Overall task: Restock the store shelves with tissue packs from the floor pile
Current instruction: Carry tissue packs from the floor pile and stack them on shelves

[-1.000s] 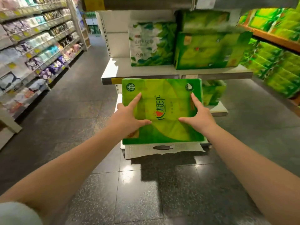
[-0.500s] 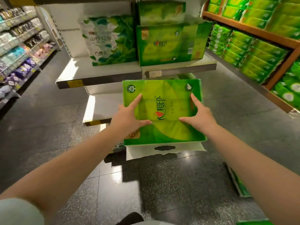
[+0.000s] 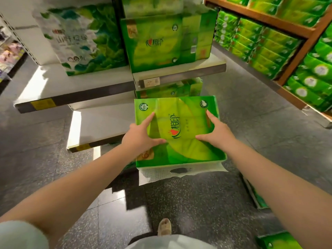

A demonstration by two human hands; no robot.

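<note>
The held tissue pack (image 3: 179, 130) bears a "100%" badge.

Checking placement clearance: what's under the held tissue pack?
Under the tissue pack, gripped by left hand and right hand, its white handle flap hangs over dark floor. The floor directly beneath is hidden.

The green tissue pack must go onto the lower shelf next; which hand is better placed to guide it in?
Probably the left hand. Both hands grip the green tissue pack, but the bare lower shelf lies on the left side; the right hand is farther from it.
</note>
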